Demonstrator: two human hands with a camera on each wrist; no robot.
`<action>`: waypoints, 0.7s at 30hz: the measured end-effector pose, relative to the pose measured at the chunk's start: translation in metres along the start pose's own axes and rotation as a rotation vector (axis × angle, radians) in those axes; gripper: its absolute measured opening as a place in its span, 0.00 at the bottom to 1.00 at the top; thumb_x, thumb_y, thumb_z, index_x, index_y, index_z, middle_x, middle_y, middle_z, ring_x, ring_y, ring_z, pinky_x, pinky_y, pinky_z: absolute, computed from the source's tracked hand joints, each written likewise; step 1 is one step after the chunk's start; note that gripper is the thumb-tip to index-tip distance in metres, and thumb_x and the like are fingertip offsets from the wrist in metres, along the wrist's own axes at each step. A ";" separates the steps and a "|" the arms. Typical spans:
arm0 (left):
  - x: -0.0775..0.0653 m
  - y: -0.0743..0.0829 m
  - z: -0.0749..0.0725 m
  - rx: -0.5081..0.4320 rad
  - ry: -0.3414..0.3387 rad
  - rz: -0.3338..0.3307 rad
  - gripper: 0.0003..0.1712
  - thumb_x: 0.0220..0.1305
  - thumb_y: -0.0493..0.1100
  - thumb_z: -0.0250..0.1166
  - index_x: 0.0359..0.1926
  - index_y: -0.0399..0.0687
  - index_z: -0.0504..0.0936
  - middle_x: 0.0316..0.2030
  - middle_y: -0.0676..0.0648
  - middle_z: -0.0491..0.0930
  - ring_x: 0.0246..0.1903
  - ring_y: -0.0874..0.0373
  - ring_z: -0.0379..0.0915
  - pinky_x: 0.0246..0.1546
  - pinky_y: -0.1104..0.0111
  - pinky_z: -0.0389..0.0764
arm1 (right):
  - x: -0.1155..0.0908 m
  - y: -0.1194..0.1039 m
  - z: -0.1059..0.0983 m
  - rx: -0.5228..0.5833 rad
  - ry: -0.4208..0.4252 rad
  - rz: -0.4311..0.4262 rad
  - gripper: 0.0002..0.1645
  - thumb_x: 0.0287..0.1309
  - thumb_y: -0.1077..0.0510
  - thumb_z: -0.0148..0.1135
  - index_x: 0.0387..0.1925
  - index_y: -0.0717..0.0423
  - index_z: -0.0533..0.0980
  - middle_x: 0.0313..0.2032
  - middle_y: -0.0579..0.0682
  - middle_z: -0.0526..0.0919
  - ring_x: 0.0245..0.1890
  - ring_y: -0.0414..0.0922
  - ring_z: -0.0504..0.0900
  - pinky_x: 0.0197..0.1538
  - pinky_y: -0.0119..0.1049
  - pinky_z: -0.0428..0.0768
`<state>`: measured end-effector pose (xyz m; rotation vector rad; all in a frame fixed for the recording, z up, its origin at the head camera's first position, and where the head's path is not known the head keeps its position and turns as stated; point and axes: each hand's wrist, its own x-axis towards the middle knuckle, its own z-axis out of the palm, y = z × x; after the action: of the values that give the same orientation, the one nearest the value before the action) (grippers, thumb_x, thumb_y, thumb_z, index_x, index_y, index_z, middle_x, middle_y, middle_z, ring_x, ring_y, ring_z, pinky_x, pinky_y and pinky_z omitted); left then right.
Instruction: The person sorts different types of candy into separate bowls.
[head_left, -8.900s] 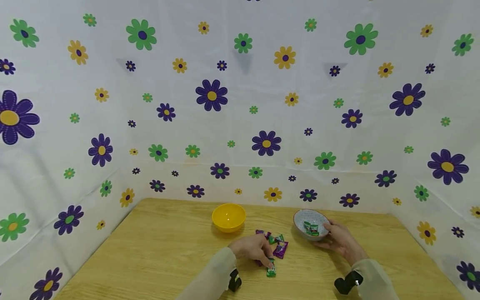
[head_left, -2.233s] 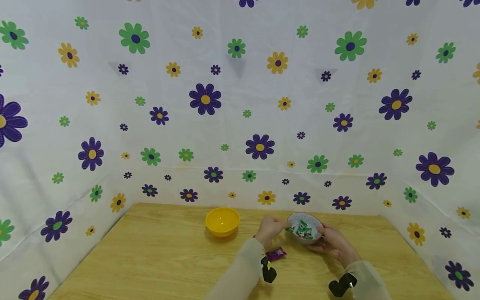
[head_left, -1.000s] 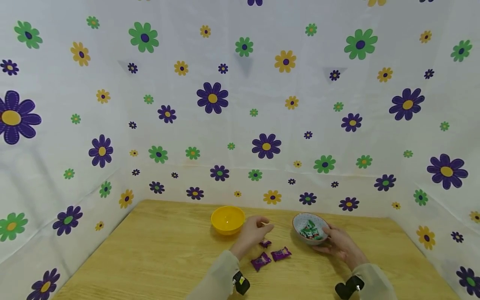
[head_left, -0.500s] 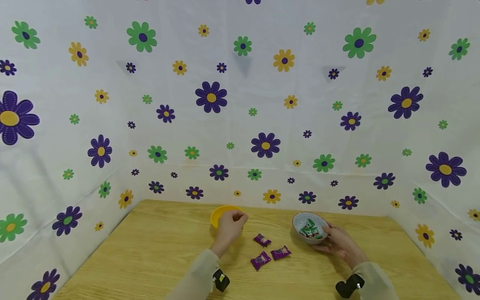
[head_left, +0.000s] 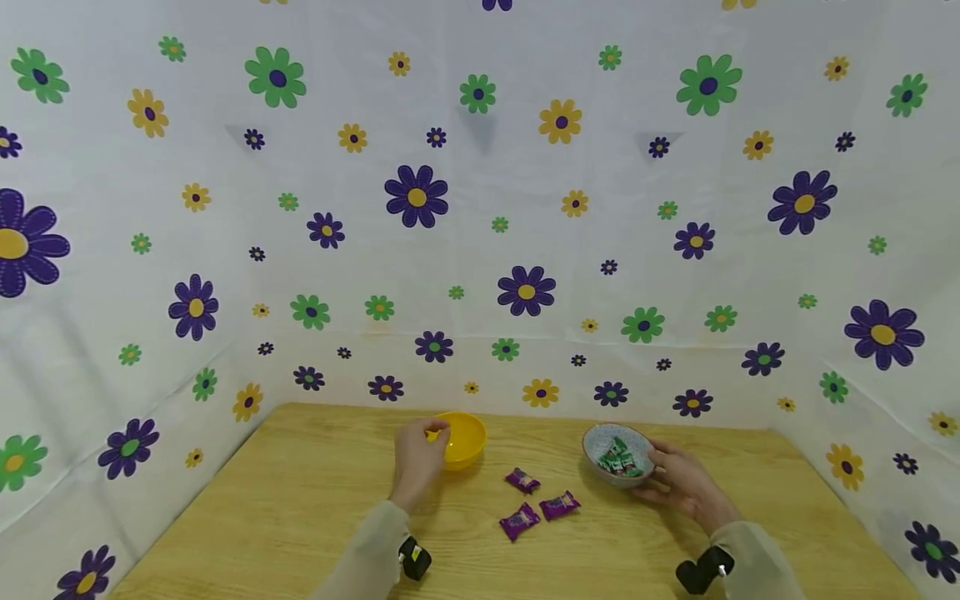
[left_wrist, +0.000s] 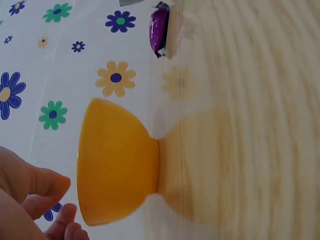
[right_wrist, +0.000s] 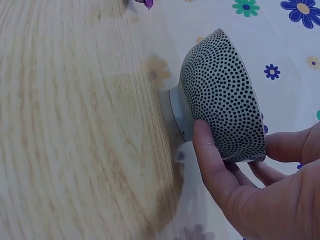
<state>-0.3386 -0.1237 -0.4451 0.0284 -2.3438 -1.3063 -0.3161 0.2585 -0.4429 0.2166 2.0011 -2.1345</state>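
My left hand [head_left: 420, 457] is at the left rim of a plain yellow bowl [head_left: 467, 442]. In the left wrist view its bent fingertips [left_wrist: 59, 186] are just short of that rim, with a gap between thumb and fingers and nothing held. A patterned bowl [head_left: 600, 446] with a reddish rim stands to the right; several green-wrapped candies [head_left: 618, 458] lie inside. My right hand [head_left: 684, 479] grips this bowl, thumb at the rim and fingers against its dotted outer wall [right_wrist: 222, 95]. Between the bowls lie three purple-wrapped candies, one farther back [head_left: 522, 480], two nearer [head_left: 520, 522].
Both bowls stand toward the back of a wooden table [head_left: 300, 492]. A white cloth with printed flowers [head_left: 480, 250] hangs behind the table and along both sides. Each wrist carries a black camera mount, the left one [head_left: 414, 558] low over the tabletop.
Earlier, my left hand picked green candies from the table and put them into the patterned bowl. Since then it has moved left to the yellow bowl. My right hand has kept hold of its bowl.
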 end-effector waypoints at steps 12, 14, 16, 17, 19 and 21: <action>0.013 -0.020 -0.016 0.017 -0.148 -0.219 0.25 0.67 0.32 0.57 0.65 0.32 0.70 0.62 0.31 0.70 0.63 0.36 0.64 0.63 0.48 0.69 | -0.002 0.000 -0.005 -0.052 0.051 -0.047 0.33 0.74 0.58 0.47 0.72 0.67 0.52 0.56 0.64 0.74 0.46 0.45 0.79 0.49 0.48 0.83; 0.014 -0.021 -0.017 -0.038 -0.186 -0.262 0.27 0.68 0.33 0.55 0.67 0.31 0.66 0.63 0.30 0.68 0.62 0.36 0.65 0.62 0.49 0.71 | -0.002 0.000 -0.007 -0.075 0.077 -0.064 0.33 0.73 0.59 0.48 0.72 0.68 0.53 0.56 0.63 0.74 0.45 0.43 0.79 0.48 0.45 0.83; 0.015 -0.023 -0.018 -0.083 -0.221 -0.297 0.27 0.70 0.33 0.54 0.68 0.29 0.63 0.64 0.28 0.67 0.62 0.36 0.65 0.61 0.50 0.72 | -0.003 -0.001 -0.008 -0.093 0.107 -0.082 0.33 0.72 0.59 0.50 0.72 0.68 0.54 0.59 0.64 0.72 0.45 0.42 0.78 0.47 0.41 0.82; 0.016 -0.023 -0.018 -0.105 -0.235 -0.308 0.28 0.70 0.33 0.53 0.68 0.29 0.63 0.64 0.28 0.66 0.62 0.36 0.65 0.62 0.50 0.72 | -0.004 -0.002 -0.008 -0.102 0.119 -0.094 0.33 0.72 0.59 0.50 0.72 0.68 0.54 0.60 0.65 0.70 0.46 0.43 0.78 0.47 0.39 0.82; 0.016 -0.024 -0.018 -0.150 -0.258 -0.320 0.27 0.70 0.32 0.51 0.68 0.27 0.63 0.64 0.28 0.66 0.62 0.36 0.66 0.62 0.49 0.71 | -0.006 -0.004 -0.007 -0.107 0.143 -0.117 0.33 0.72 0.59 0.50 0.71 0.68 0.55 0.62 0.65 0.68 0.48 0.43 0.75 0.47 0.35 0.81; 0.017 -0.026 -0.017 -0.189 -0.271 -0.327 0.26 0.70 0.32 0.50 0.67 0.27 0.63 0.63 0.28 0.66 0.61 0.38 0.67 0.62 0.50 0.71 | -0.008 -0.007 -0.005 -0.109 0.155 -0.137 0.32 0.72 0.58 0.50 0.71 0.68 0.56 0.63 0.63 0.66 0.49 0.42 0.74 0.47 0.33 0.81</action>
<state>-0.3517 -0.1556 -0.4521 0.1937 -2.5030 -1.7844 -0.3103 0.2644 -0.4342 0.2414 2.2740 -2.1391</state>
